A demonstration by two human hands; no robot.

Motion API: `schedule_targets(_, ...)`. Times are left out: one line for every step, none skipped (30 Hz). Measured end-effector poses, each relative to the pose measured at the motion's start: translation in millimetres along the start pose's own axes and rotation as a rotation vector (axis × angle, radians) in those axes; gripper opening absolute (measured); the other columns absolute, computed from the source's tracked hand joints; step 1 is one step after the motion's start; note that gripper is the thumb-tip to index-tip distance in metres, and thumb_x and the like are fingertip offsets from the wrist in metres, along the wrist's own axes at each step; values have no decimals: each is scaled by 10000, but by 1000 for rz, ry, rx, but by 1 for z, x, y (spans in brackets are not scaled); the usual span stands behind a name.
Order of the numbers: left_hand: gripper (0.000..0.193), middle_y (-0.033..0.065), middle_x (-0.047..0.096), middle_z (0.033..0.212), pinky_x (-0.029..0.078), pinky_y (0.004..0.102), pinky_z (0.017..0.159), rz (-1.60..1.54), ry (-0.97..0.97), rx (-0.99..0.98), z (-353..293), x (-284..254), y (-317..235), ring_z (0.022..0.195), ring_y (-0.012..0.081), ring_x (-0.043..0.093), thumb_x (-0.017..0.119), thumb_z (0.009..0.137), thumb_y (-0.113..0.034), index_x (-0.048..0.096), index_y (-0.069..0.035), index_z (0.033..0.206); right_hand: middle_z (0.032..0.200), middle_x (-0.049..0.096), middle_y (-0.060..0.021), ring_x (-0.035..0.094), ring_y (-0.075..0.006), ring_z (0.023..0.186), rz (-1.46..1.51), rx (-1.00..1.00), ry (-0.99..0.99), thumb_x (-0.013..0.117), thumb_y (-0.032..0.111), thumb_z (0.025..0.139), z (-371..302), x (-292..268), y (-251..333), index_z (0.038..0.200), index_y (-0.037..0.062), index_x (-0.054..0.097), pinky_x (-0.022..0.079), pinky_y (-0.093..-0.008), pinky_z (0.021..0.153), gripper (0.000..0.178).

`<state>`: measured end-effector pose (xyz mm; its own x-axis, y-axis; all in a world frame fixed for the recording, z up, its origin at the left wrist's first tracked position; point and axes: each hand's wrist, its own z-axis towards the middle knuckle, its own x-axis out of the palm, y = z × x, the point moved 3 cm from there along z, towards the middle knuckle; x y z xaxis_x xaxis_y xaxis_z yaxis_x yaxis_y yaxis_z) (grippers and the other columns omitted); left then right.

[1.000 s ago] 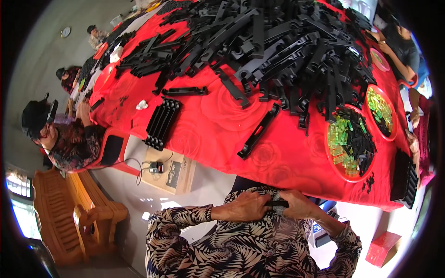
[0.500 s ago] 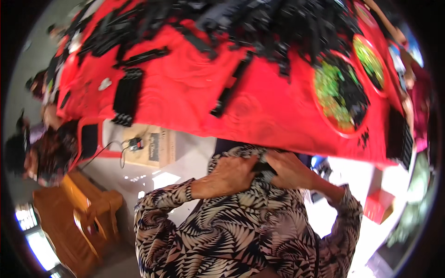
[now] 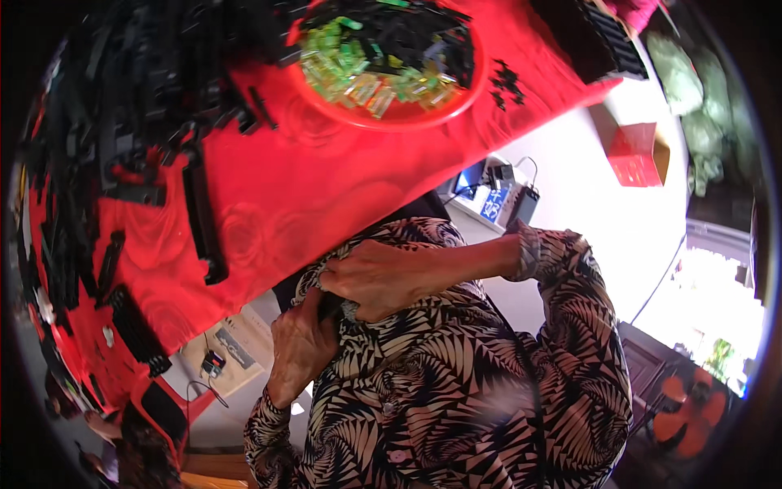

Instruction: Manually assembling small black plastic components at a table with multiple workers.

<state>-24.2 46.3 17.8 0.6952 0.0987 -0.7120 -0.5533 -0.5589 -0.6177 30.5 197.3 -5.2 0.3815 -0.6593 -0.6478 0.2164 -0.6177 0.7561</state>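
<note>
My hands are together in front of my patterned shirt, just off the table's near edge. My left hand (image 3: 301, 346) is closed, its fingers curled against a small dark piece (image 3: 330, 307) whose kind I cannot make out. From the right, my right hand (image 3: 379, 277) reaches over with bent fingers, closed at the same piece and covering most of it. On the red cloth beyond them lies a long black strip-like part (image 3: 199, 212). A red-rimmed round basin (image 3: 391, 126) holds small clear green and yellow pieces alongside black ones.
Many black parts (image 3: 122, 98) are heaped at the left of the red-covered table (image 3: 269, 196). Ribbed black strips (image 3: 138, 330) are stacked near its edge. Small black bits (image 3: 507, 85) lie beside the basin. A red box (image 3: 639, 155) and an orange-bladed fan (image 3: 688, 411) are at the right.
The view has swung to the right, so the table now slants and the basin appears nearer the middle. Both hands stay together at the dark piece; the right hand now lies above the left.
</note>
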Motion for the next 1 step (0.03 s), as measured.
schedule_targets(276,257,610,681,479,530,584,3,17,15,2,3,-2,666,451,619,584,792,-42,500,-11,1053,915,605,-217,662,-361,857,-11,12,39,641,100,615,0,-1,1,953,-81,543,546,-437,714,396)
